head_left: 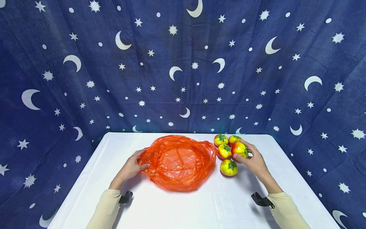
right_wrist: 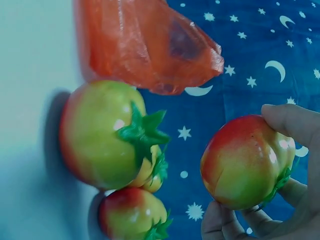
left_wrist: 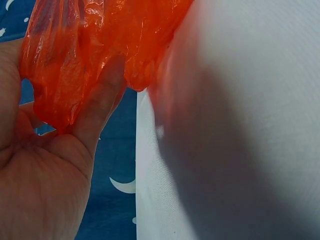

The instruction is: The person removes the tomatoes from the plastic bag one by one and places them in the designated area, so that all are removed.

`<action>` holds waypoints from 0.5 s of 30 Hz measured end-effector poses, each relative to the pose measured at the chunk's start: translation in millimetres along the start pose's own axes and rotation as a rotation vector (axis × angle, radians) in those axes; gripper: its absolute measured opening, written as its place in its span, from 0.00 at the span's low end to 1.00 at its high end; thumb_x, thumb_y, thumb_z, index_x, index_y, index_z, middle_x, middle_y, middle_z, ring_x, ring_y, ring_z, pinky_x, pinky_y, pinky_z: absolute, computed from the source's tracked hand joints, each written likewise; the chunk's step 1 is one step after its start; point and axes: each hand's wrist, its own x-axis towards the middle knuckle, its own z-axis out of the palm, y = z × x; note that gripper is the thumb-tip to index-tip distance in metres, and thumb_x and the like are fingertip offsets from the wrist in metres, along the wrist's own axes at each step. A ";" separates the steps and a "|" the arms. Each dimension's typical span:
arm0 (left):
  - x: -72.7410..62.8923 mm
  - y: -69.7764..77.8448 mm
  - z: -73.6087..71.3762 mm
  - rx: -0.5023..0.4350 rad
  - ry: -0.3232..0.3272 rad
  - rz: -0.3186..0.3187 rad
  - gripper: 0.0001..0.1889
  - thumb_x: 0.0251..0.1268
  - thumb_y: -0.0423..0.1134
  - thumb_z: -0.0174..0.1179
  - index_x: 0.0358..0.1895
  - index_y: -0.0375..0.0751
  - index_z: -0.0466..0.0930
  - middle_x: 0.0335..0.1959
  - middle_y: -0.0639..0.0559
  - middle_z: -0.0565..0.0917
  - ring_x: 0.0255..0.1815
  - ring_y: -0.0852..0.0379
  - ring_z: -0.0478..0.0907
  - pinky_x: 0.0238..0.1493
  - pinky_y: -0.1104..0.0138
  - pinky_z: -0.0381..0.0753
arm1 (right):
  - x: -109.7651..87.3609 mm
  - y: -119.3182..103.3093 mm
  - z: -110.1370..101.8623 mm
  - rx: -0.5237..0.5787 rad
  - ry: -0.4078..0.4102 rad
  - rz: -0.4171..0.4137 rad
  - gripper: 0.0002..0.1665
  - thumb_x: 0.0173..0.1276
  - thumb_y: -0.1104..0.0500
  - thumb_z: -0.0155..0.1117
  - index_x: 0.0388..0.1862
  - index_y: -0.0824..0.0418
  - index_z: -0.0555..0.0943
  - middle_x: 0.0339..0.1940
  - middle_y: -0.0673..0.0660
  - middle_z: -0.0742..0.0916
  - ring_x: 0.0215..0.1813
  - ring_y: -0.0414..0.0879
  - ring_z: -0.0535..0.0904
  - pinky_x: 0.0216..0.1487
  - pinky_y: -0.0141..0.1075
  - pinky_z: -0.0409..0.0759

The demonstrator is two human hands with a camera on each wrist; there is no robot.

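A thin orange-red plastic bag [head_left: 180, 159] lies spread on the table with its mouth open upward. My left hand [head_left: 132, 165] holds the bag's left edge, thumb in front and fingers behind; in the left wrist view the thumb [left_wrist: 102, 107] presses against the film. On the right, my right hand [head_left: 255, 160] grips a yellow-and-red artificial tomato [head_left: 239, 149] with a green leafy top. The right wrist view shows this held tomato [right_wrist: 245, 162] between thumb and fingers, raised off the table. Several similar tomatoes [head_left: 228, 168] sit between the bag and this hand.
A white cloth covers the table [head_left: 171, 210]. Behind it hangs a dark blue curtain [head_left: 160, 86] with white moons and stars. Dark straps with devices [head_left: 261, 199] are on both wrists, below the cream sleeves [head_left: 287, 210].
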 end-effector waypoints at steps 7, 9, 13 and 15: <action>0.1 1.0 0.2 0.000 0.004 0.004 0.42 0.58 0.37 0.68 0.75 0.38 0.58 0.74 0.38 0.63 0.75 0.36 0.60 0.75 0.39 0.55 | -1.6 12.9 -0.8 -0.027 -0.001 0.023 0.46 0.64 0.44 0.68 0.77 0.53 0.61 0.74 0.68 0.65 0.70 0.68 0.63 0.67 0.67 0.67; 0.0 1.1 0.4 -0.006 0.006 0.005 0.42 0.57 0.37 0.68 0.75 0.38 0.58 0.74 0.38 0.64 0.75 0.36 0.60 0.75 0.40 0.55 | -2.3 17.4 -0.7 -0.030 0.003 0.024 0.46 0.63 0.43 0.68 0.76 0.53 0.62 0.73 0.68 0.66 0.69 0.68 0.63 0.66 0.67 0.66; -0.1 0.7 0.3 -0.008 0.005 0.000 0.42 0.57 0.37 0.68 0.75 0.38 0.59 0.74 0.38 0.64 0.75 0.36 0.60 0.75 0.40 0.55 | -4.7 27.0 -0.4 -0.020 0.001 0.047 0.46 0.63 0.44 0.68 0.76 0.54 0.63 0.72 0.68 0.67 0.69 0.68 0.63 0.66 0.67 0.66; -0.2 0.5 0.1 -0.003 0.004 -0.003 0.42 0.58 0.38 0.68 0.75 0.38 0.58 0.74 0.38 0.63 0.75 0.36 0.60 0.75 0.39 0.55 | -6.0 31.4 -0.3 -0.016 -0.004 0.067 0.46 0.63 0.44 0.68 0.76 0.55 0.62 0.72 0.68 0.67 0.69 0.68 0.63 0.66 0.67 0.65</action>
